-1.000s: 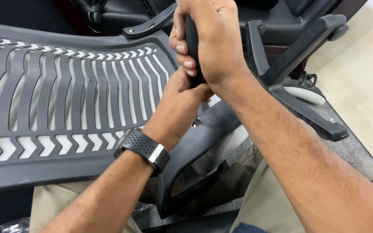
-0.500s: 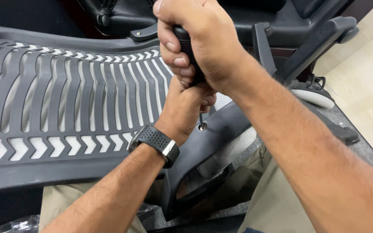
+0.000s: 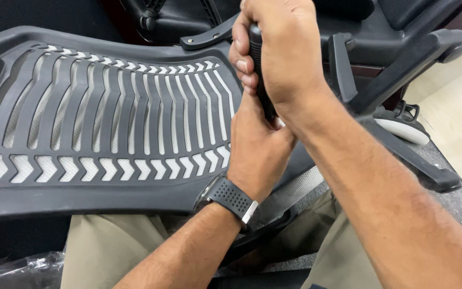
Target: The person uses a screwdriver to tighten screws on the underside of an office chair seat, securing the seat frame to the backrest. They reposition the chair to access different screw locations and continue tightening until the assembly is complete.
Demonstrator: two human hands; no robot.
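Right hand [image 3: 284, 51] fisted tight around the black screwdriver handle [image 3: 256, 64]; left hand [image 3: 258, 147] (fingers hidden, cannot tell) braces beneath, against the chair back's [image 3: 108, 118] right edge.

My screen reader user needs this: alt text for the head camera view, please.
The right hand grips a black screwdriver handle upright, the left hand steadying beneath it, against a slatted dark-grey chair back lying across the person's lap.
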